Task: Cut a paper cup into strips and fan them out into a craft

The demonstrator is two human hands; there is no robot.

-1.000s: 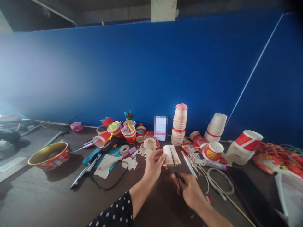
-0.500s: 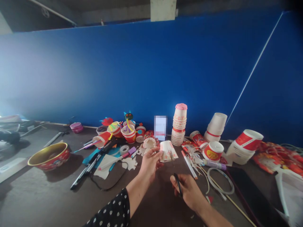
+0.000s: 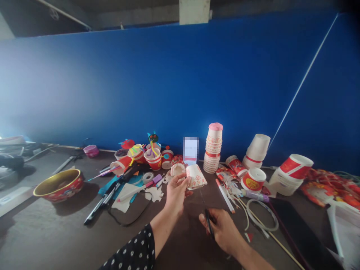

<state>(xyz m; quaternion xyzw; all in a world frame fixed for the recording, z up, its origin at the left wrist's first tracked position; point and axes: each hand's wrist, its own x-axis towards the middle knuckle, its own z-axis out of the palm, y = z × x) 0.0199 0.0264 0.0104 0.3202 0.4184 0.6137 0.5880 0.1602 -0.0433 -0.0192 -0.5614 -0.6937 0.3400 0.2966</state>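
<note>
The left hand (image 3: 177, 190) pinches a red-printed white paper cup (image 3: 196, 176) over the desk (image 3: 92, 243); the right hand (image 3: 223, 228) grips black-handled scissors (image 3: 208, 223), blades at the cup's lower edge. The writing on a yellow label (image 3: 251, 183) nearby is illegible.

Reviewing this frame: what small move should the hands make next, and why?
Probably a short forward nudge: the right hand might ease the scissors toward the near edge of the printed paper piece to line up a snip. The left hand holds the piece by its left side, and the blades point at that edge; whether they touch it is unclear.
</note>
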